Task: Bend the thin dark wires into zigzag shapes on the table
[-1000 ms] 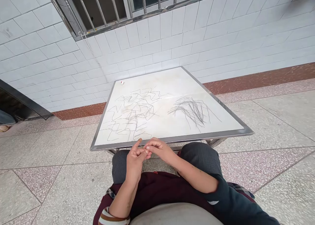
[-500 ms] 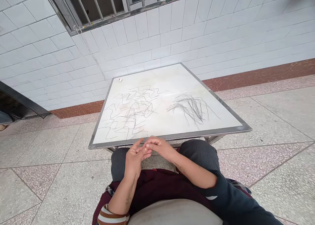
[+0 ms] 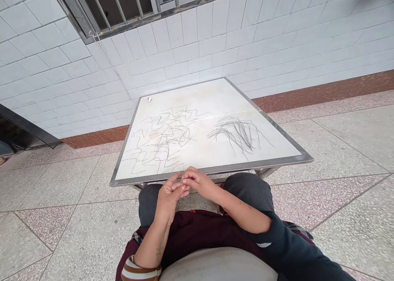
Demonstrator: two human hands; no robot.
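My left hand [image 3: 170, 194] and my right hand [image 3: 198, 181] meet just in front of the table's near edge, above my lap. Thumb and fingers are pinched together on both, fingertip against fingertip. Whatever lies between them is too small or hidden to make out. Beyond the hands, a loose spread of thin, dark, kinked strands [image 3: 168, 139] covers the left part of the white tabletop [image 3: 203, 96]. A denser bundle of similar strands [image 3: 238, 131], mostly smoother and curved, lies on the right.
A small white and red object [image 3: 149, 99] sits at the table's far left corner. Metal edging [image 3: 261, 165] frames the tabletop. Behind stands a white tiled wall [image 3: 181, 55] with a barred window [image 3: 123, 6]. My knees [image 3: 248, 193] are close under the near edge.
My right hand has drawn slightly up, and its fingertips have shifted a little against the left ones. The strands on the table lie as before.
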